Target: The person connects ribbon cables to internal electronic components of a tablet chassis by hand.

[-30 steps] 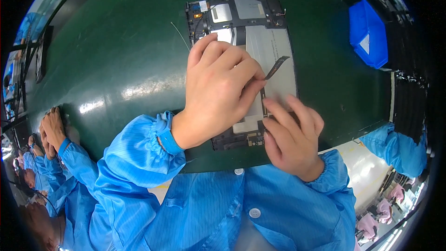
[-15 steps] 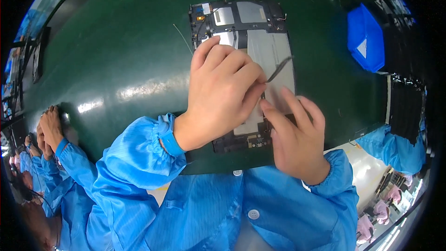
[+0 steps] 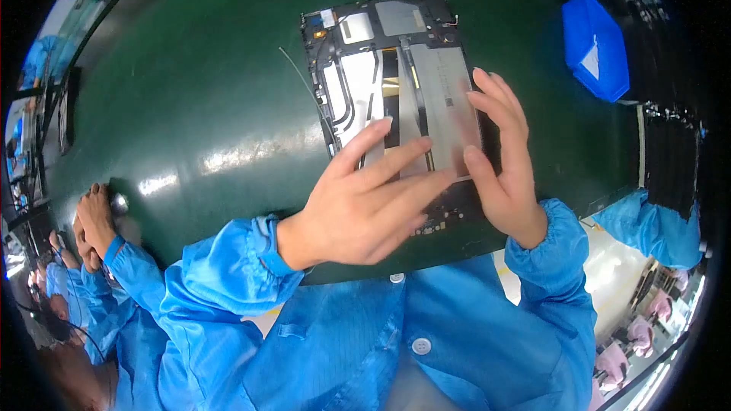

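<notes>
An opened tablet-like device lies on the green table, its black frame and silver inner plates showing. A narrow dark strip runs lengthwise down its middle, flat against the plates. My left hand is over the device's lower part with fingers spread, covering much of that end; whether the fingertips touch is unclear. At the right edge, my right hand is open, fingers up and thumb apart, with nothing in it. A thin grey wire sticks out past the device's left edge.
A blue plastic bin with a white label stands at the far right. Another person's hands rest on the table at the left. The table's near edge runs close to my body. A blue sleeve shows at the right.
My left hand has let go of the dark strip, moved down and spread its fingers. My right hand has risen along the device's right side. The device's middle is now more exposed.
</notes>
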### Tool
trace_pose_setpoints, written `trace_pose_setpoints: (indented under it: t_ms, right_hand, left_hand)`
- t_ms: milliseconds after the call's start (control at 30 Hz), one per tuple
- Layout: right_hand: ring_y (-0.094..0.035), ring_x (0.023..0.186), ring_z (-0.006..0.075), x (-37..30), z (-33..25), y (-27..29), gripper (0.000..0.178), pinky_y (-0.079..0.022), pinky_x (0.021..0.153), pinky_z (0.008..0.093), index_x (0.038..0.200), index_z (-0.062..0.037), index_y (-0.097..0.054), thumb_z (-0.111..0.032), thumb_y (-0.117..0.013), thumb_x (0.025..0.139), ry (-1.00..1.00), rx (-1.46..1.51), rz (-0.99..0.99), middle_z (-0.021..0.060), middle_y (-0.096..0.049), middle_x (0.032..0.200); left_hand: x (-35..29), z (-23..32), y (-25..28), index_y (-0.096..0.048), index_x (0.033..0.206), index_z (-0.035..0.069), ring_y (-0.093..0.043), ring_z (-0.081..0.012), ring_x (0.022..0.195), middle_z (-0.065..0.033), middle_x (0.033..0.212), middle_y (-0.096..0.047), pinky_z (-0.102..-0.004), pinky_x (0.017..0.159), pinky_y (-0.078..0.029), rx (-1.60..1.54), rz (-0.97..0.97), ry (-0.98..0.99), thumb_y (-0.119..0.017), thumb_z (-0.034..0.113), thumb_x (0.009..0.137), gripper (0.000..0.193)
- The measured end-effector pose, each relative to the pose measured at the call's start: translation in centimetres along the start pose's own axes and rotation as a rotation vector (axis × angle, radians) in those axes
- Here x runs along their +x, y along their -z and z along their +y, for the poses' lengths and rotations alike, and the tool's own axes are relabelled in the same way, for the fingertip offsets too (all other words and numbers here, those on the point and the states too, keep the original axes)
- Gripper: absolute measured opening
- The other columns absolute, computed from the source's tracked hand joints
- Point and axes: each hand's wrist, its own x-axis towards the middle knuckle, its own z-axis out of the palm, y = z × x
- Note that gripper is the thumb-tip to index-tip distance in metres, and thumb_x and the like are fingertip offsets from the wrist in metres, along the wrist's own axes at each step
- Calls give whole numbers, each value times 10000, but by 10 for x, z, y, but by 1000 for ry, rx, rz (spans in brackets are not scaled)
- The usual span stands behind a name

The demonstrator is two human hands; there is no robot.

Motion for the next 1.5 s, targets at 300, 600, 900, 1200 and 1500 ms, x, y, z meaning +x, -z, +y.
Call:
trace_pose_setpoints:
  t_ms: [300,600,900,1200,1500]
  right_hand:
    - [-260,1418,396,0,1,-4,588,-173,1132,464,1422,16,-358,-160,-562,899,-125,-4,47,252,-307,1510]
    - [-213,1452,354,-5,-6,-6,641,-170,1162,427,1474,63,-250,-116,-534,928,-280,225,-79,266,-266,1525]
    - [-428,1330,257,144,23,-54,600,-327,1101,332,1443,54,-335,4,-512,871,-436,1145,90,190,-423,1459]
    - [-585,1159,314,297,98,-92,365,-435,998,366,1242,11,-601,-124,-562,905,-189,540,539,185,-637,1217]
    - [-586,1144,295,146,12,-80,224,-453,980,396,1071,-35,-658,2,-562,872,425,437,13,132,-642,1183]
  left_hand:
    - [-13,12,2,-473,1386,57,-432,-317,1336,-162,1310,-555,-470,1173,-112,111,-108,-39,-522,441,920,606]
    - [-24,-3,-29,-14,1509,-52,-4,-362,1481,-229,1596,40,-418,1187,-46,-689,570,479,-457,147,950,741]
    - [-17,-38,-21,-129,1482,-75,-127,-359,1459,-241,1562,-131,-441,1183,-73,-363,832,281,-483,140,892,721]
    - [-2,-35,-23,-280,1432,-29,-283,-334,1395,-207,1472,-295,-401,1154,-230,-401,659,366,-581,43,876,637]
    - [-10,-45,-24,-551,911,33,-545,-140,820,-49,887,-596,-291,718,-450,-541,562,504,-667,71,823,151]
